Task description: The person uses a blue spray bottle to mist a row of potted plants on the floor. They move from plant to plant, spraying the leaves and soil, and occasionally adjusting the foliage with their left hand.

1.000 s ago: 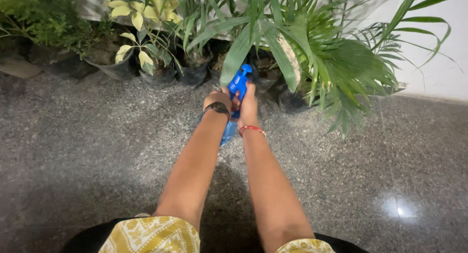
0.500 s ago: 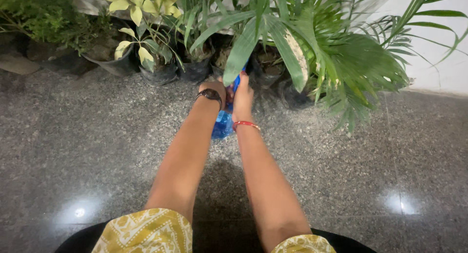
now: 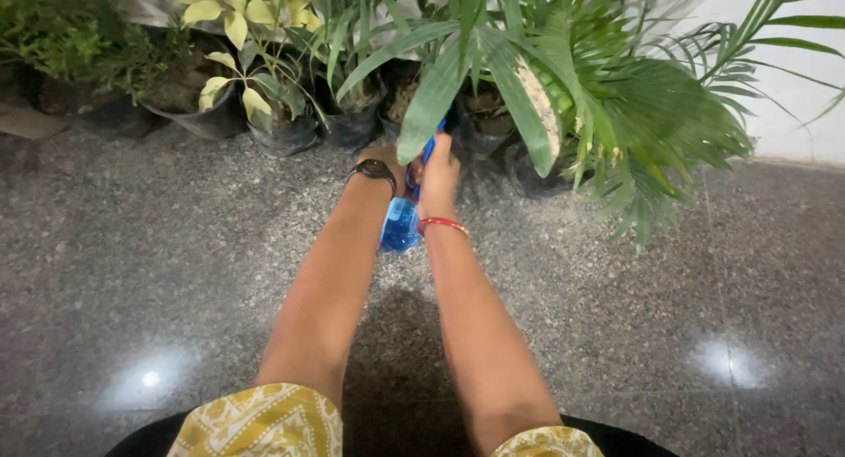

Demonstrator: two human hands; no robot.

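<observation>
Spanning the whole lower field, a speckled grey stone floor (image 3: 150, 263), polished enough to throw back two ceiling lights; a wet patch on it would likely be slippery, so overspray is the main hazard. Along its far edge, a row of dark round pots (image 3: 282, 136) holding foliage: a palm (image 3: 616, 96) with long, narrow, arching fronds, and a shrub with broad yellow-green leaves (image 3: 238, 17). Both forearms extend forward and converge. Left hand (image 3: 385, 158), with a dark wristwatch (image 3: 373, 169), and right hand (image 3: 437, 171), with a red thread bracelet (image 3: 440, 224), are together, each wrapped round a translucent blue plastic spray bottle (image 3: 400, 225). Its body hangs between the wrists above the floor; its opaque blue head is pushed up under a wide palm leaf, largely hidden. So close to the fronds, the nozzle could snag or bend a leaf, or the spray could miss the soil
</observation>
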